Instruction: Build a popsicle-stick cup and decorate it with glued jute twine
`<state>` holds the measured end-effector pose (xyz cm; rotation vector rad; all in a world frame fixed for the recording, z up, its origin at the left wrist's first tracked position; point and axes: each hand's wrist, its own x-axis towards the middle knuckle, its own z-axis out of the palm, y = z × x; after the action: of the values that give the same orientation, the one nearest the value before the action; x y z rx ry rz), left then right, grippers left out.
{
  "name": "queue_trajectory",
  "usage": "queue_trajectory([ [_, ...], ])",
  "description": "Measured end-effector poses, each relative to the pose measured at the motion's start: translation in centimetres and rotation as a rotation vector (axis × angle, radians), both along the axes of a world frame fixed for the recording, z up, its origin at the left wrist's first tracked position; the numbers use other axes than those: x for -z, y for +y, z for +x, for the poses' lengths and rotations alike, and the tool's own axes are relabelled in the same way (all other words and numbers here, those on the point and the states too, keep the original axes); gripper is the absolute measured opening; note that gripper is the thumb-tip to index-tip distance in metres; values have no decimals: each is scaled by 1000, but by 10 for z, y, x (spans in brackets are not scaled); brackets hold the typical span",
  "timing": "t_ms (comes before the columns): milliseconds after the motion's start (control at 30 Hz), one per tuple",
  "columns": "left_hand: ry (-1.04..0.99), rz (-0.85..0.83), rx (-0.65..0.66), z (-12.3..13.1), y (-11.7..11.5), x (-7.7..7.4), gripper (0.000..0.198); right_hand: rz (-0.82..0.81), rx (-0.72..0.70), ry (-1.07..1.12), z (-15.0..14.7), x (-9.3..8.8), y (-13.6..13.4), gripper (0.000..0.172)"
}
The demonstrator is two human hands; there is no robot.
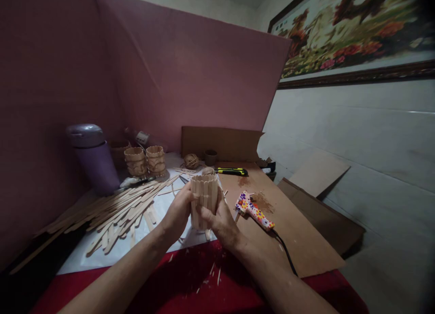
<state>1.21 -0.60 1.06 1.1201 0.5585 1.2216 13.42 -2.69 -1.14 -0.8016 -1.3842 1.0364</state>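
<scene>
Stick cup (pixel 208 195) — rim (pixel 204 178) free above fingers (pixel 208 216)

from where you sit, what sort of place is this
It looks like a craft workspace, possibly in a home: a flower-patterned glue gun, loose wooden craft sticks and a stick-walled cup held between the left hand and right hand suggest so.

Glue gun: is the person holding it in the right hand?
No, the glue gun lies on the cardboard, while the right hand and the left hand hold the wooden cup.
</scene>
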Motion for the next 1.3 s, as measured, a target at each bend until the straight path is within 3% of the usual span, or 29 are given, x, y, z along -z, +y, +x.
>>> queue_trajectory([
  [267, -15, -1, 20, -2, 2, 1, 34, 12, -17, -49, 3, 3, 0, 75],
  [433, 25, 74, 57, -3, -1, -4, 44, -2, -21, -16, 4, -2, 0, 59],
  [500, 91, 150, -24, -4, 0, -4, 48, 9, -32, 22, 5, -6, 1, 56],
  [567, 197, 281, -229, -5, 1, -3, 45, 29, -41, 56, 6, -7, 2, 57],
  [667, 409, 606, -569, -10, 2, -2, 30, 44, -44, 81, 8, -6, 5, 59],
  [767, 625, 916, -736, -15, 5, -4, 11, 19, -32, 75, 11, -1, 8, 61],
  [900, 828, 1180, -781, -20, 8, -9, 7, -7, 17, 7, 15, 4, 12, 66],
  [1167, 1101, 1409, -781, -27, 7, -20, 12, -9, 105, -156, 15, 0, 8, 69],
  [1300, 1285, 1490, -842, -27, 8, -19, 15, 20, 123, -210, 14, -3, 5, 69],
])
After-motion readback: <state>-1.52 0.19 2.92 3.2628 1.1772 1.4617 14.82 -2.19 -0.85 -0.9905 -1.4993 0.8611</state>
